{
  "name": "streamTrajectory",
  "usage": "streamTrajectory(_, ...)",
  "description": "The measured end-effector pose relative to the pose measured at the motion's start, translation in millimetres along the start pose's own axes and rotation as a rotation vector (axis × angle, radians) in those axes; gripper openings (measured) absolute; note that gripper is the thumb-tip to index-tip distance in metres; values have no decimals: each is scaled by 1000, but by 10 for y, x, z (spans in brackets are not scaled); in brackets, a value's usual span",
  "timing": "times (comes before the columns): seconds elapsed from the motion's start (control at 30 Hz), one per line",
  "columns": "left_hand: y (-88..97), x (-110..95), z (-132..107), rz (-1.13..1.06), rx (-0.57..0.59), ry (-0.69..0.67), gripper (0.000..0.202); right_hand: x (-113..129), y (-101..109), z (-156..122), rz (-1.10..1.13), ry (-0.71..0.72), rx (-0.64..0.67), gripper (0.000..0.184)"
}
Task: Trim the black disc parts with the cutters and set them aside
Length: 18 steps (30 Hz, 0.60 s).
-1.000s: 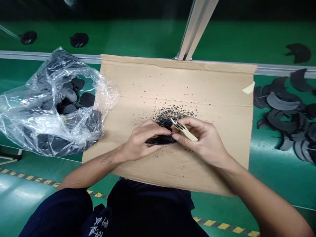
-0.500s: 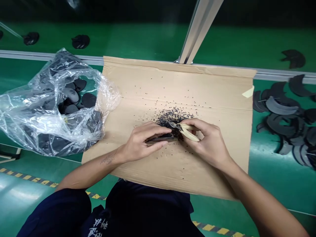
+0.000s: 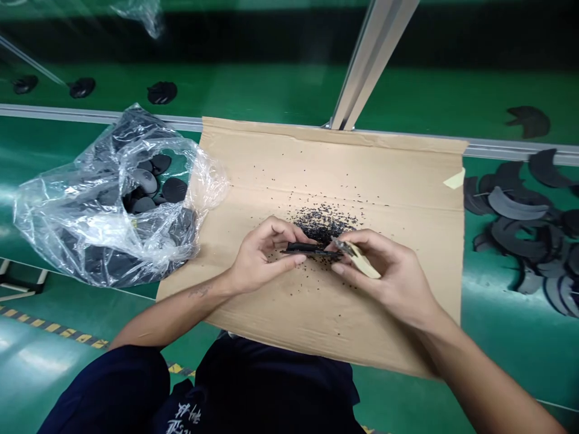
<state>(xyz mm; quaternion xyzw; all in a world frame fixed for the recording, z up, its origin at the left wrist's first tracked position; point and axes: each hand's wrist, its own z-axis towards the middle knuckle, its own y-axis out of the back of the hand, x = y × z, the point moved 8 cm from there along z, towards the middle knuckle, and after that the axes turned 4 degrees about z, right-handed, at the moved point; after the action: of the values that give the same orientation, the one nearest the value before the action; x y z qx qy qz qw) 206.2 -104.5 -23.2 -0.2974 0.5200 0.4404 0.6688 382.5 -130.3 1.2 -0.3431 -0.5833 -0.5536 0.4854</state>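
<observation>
Between the thumb and fingers of my left hand [image 3: 262,253] is a thin black plastic part [image 3: 307,249], seen nearly edge-on. My right hand [image 3: 389,265] is closed around cutting pliers [image 3: 362,260] with cream-coloured handles; their metal jaws point left, close to the part's right end. The right fingertips are at that end too, and I cannot tell whether they touch it. Just beyond both hands, a heap of tiny black clippings [image 3: 323,222] lies on a sheet of cardboard [image 3: 280,316], with loose bits scattered around.
To the left, a clear plastic bag [image 3: 85,223] holds several dark rounded parts [image 3: 174,190]. Curved black pieces [image 3: 520,235] are piled on the green surface at right. A metal post [image 3: 375,60] rises behind the cardboard. More dark pieces [image 3: 161,92] lie beyond the rail.
The pliers have turned, their handles now closer together and angled down to the right. The black part has tilted and shows more of its edge. The whole view has shifted slightly.
</observation>
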Motion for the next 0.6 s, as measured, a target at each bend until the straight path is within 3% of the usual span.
streamTrajectory(0.1,-10,-40,-5,128,37,-53,22,273,-53,-58,-190,215,-32,13)
streamTrajectory(0.23,-42,-132,-4,317,98,-180,37,551,-173,-162,-283,439,43,27)
streamTrajectory(0.33,-60,-157,0,346,127,-221,36,574,-166,-170,-167,398,147,30)
streamTrajectory(0.4,-49,-148,4,329,121,-207,36,531,-68,-144,-152,349,136,34)
streamTrajectory(0.5,-24,-138,5,285,104,-180,35,416,140,-91,-368,327,11,39)
streamTrajectory(0.6,-16,-132,4,247,103,-160,32,285,170,-54,-609,365,18,36)
